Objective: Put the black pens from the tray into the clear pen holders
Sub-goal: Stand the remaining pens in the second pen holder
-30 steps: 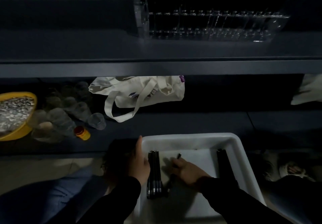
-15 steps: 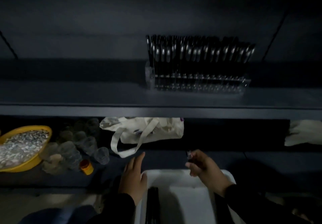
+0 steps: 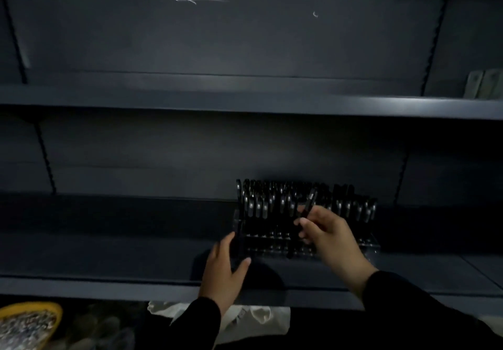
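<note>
Two hands work at a dark metal shelf (image 3: 136, 254) in dim light. A clear pen holder (image 3: 364, 243) stands on the shelf near its middle, a low acrylic rack already crowded with upright black pens (image 3: 261, 205), their silver clips catching what light there is.

The right hand (image 3: 329, 235) pinches one black pen (image 3: 309, 209) between thumb and curled fingers. The pen is tilted, its upper end leaning away to the right over the rack and its lower end pointing down toward the holder's front rows, probably so the tip can be steered into a free slot. Which slot is meant cannot be made out in the gloom.

The left hand (image 3: 224, 268) rests at the holder's left end, fingers loosely spread, with the fingertips touching or nearly touching the acrylic side. It grips nothing; the likely purpose is to brace the light rack so it does not slide or tip as the pen goes in.

The tray that the pens come from is out of sight. Below the shelf edge show a white cloth bag (image 3: 258, 319) and, at the far lower left, a yellow bowl (image 3: 51, 309) of small pale pieces.
</note>
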A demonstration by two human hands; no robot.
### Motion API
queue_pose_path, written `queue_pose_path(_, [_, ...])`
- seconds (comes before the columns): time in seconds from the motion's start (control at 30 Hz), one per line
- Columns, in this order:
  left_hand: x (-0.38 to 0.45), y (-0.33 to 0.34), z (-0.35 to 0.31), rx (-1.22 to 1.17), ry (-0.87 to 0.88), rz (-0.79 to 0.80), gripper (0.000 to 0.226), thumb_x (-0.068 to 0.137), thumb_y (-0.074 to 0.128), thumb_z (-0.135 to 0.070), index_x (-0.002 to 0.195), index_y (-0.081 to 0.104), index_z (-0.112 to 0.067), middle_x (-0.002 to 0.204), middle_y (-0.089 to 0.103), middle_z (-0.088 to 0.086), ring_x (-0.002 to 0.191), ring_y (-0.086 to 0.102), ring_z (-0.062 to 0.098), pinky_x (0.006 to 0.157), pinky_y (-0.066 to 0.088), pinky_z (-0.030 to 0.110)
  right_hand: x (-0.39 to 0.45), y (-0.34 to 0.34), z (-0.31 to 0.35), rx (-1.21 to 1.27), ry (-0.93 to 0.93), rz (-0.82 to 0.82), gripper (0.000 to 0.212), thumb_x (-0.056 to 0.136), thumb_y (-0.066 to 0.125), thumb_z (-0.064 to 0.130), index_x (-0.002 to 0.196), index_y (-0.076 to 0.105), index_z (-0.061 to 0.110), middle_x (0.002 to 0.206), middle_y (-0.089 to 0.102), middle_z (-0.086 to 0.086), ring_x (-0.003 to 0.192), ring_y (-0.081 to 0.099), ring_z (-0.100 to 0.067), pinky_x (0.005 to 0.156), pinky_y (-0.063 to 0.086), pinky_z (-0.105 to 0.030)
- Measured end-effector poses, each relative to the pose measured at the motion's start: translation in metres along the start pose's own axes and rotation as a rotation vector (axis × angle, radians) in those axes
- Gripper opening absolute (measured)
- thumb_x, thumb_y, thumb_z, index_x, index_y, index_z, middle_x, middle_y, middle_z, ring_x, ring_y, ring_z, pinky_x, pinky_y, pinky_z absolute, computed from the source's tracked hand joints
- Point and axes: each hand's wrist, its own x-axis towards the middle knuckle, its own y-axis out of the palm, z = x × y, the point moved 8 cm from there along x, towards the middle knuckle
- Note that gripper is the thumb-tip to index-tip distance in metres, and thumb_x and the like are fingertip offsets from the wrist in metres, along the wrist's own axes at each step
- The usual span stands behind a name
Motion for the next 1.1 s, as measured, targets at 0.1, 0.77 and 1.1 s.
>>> queue_pose_path(0.1, [0.024,0.012,0.003,0.048,0.015,0.088,0.063,0.090,0.061,-0.031,0.144,0.028,-0.030,0.145,0.034,-0.004,0.130,0.040,0.013,0.106,0.034,0.024,0.019,0.013,0.012,-0.040,-0.058,-0.010,0.024,0.093,0.048,-0.003,0.098,0.053,0.020,0.087,0.062,-0.007,0.056,0.053,0.001,0.055,0.043,-0.014])
queue_pose_path(0.77, [0.048,0.020,0.016,0.142,0.054,0.065,0.057,0.095,0.051,-0.018,0.141,0.026,-0.040,0.133,0.053,-0.010,0.120,0.051,0.008,0.095,0.039,0.016,0.054,0.027,-0.009,-0.113,-0.032,-0.076,0.018,0.089,0.060,0.004,0.082,0.049,0.016,0.073,0.054,0.000,0.061,0.056,-0.012,0.059,0.048,-0.020])
queue_pose_path(1.1, [0.047,0.020,0.016,0.158,0.100,0.002,0.053,0.094,0.054,-0.022,0.139,0.031,-0.039,0.132,0.055,-0.012,0.119,0.052,0.010,0.096,0.041,0.022,0.058,0.036,-0.007,-0.199,0.026,0.019,0.014,0.091,0.057,0.001,0.101,0.049,0.005,0.093,0.056,-0.011,0.068,0.060,-0.016,0.064,0.052,-0.021])
